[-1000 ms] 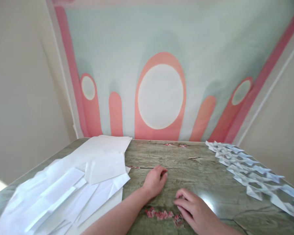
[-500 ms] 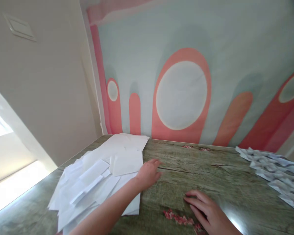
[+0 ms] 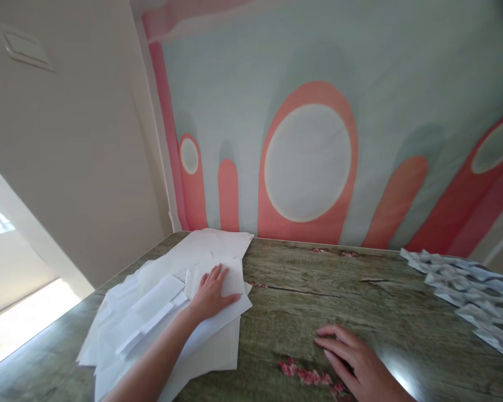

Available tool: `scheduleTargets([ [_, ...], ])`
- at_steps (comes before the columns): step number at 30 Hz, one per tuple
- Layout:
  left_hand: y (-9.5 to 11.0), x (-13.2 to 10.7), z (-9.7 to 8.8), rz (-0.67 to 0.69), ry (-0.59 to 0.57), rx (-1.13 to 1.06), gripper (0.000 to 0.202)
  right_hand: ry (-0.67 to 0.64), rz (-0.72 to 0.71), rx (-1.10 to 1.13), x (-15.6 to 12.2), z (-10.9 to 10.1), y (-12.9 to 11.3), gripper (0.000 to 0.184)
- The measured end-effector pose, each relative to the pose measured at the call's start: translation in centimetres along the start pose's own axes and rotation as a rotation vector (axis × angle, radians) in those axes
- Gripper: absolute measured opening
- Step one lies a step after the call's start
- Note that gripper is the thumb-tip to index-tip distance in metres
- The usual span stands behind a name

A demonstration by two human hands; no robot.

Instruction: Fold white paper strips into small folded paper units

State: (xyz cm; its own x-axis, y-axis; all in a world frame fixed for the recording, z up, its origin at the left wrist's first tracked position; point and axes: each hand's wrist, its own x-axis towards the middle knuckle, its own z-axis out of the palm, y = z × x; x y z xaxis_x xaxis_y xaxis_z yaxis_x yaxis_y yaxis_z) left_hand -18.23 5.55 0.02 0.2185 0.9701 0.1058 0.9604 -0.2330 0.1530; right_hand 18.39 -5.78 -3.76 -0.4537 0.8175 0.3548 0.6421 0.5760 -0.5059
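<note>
My left hand (image 3: 212, 293) lies on the loose pile of white paper sheets (image 3: 213, 350), its fingers spread. Under its fingers are a small white sheet (image 3: 233, 269) and a larger sheet whose corner sticks out to the right. Folded white paper strips (image 3: 155, 304) lie just left of that wrist. My right hand (image 3: 352, 360) rests on the wood-patterned tabletop (image 3: 285, 318), fingers loosely bent and a little apart, with nothing seen in it. Its palm side is hidden.
On the right edge of the table stand several rows of folded white paper pieces (image 3: 465, 290). A wall with a pink and grey-green pattern (image 3: 310, 162) rises behind the table. Red printed flowers (image 3: 304, 373) show on the tabletop near my right hand.
My left hand has moved left from the bare table beside the pile onto the papers. A sheet beneath it now juts out rightward. My right hand has stayed in place.
</note>
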Motion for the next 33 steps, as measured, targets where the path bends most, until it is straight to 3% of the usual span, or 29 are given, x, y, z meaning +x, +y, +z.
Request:
scheduleTargets([
  [5,0.2,-0.1,0.1,0.018,0.012,-0.005,0.078,0.005,-0.016,-0.004,-0.1,-0.1,0.0,0.026],
  [18,0.6,0.1,-2.5,0.026,-0.013,0.019,0.039,-0.018,-0.030,-0.041,0.1,-0.3,0.1,0.027],
  [24,1.0,0.2,-3.3,-0.011,0.002,0.043,0.043,-0.024,-0.025,-0.035,0.5,-0.7,-0.3,0.026],
  [27,3.0,-0.4,-4.9,0.009,0.053,0.041,0.044,-0.036,-0.023,-0.010,0.6,-0.9,-0.5,0.027],
  [30,6.7,-1.8,-7.1,0.085,0.087,-0.086,0.042,-0.024,-0.003,0.042,0.6,-1.1,-0.7,0.027],
  [33,11.0,-3.3,-8.4,0.246,-0.040,-0.396,0.033,0.054,0.090,0.126,0.2,-1.6,-0.9,0.029],
])
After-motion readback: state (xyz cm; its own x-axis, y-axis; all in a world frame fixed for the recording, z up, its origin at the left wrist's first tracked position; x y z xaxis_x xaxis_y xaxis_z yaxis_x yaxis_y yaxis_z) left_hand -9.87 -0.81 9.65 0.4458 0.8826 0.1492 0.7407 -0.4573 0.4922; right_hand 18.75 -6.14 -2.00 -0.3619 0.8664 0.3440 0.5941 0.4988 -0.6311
